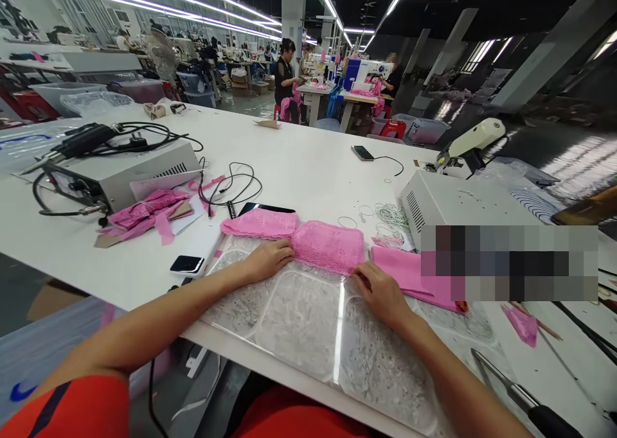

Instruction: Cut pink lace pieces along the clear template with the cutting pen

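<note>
A pink lace fabric piece (pixel 328 244) lies flat on a clear, marble-patterned mat (pixel 301 322) at the table's front edge. My left hand (pixel 270 259) has its fingers closed at the lower left edge of this piece. At the lower right corner, my right hand (pixel 378 290) pinches the lace edge between thumb and fingers. A second pink lace piece (pixel 260 223) adjoins the first on the left, partly over a dark phone (pixel 265 208). Right of my right hand rests a folded stack of plain pink fabric (pixel 402 270).
A grey box with a corded black hand tool (pixel 91 139) stands left, pink scraps (pixel 147 212) beside it. Another grey box (pixel 463 197) is right, near tangled thin cord (pixel 393 219). A black-handled metal tool (pixel 525 396) lies front right. People sit at sewing machines beyond.
</note>
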Available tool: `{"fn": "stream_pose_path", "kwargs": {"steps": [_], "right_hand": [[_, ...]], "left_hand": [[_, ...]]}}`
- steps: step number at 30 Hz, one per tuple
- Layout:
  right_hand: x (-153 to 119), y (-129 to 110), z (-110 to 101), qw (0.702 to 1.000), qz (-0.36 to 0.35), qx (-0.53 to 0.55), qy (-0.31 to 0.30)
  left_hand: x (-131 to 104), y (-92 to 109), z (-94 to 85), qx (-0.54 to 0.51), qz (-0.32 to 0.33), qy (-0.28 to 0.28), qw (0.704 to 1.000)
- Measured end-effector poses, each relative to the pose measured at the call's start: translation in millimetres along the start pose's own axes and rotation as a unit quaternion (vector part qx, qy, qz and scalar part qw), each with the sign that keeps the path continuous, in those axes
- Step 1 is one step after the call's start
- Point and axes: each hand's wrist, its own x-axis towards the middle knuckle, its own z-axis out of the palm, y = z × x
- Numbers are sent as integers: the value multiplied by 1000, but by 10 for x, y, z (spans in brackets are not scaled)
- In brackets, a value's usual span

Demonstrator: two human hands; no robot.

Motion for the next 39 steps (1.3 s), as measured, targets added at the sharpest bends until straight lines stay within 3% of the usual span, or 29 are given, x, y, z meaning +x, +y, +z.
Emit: {"fn": "stream_pose_path", "kwargs": {"steps": [4, 9, 12, 15, 19, 21, 26, 34, 39], "right_hand": [[-116, -158, -141, 999, -12, 31, -30], [-408, -476, -195, 985, -40, 64, -157], [-487, -576, -204, 970, -43, 82, -224], [-342, -519, -211, 976, -37, 104, -186], [132, -301, -169, 994, -5, 105, -41], [363, -202, -121, 996, 15, 86, -15], [612, -75, -16, 998, 27, 56, -33], [623, -39, -79, 996, 15, 61, -57], [647, -110, -146, 997, 3, 64, -36]], "left_hand": [[-165, 91, -151, 6, -3, -25, 1000], [-560, 320, -373, -13, 33, -107, 994], [-660, 413, -454, -44, 51, -161, 985], [-523, 418, -467, -39, 27, -134, 990], [-53, 349, -357, 11, -26, -46, 999], [197, 306, -282, 26, -28, -36, 999], [533, 204, -210, 30, -19, -51, 998], [587, 160, -347, -17, 5, -51, 999], [610, 198, -409, -30, 4, -39, 999]]}}
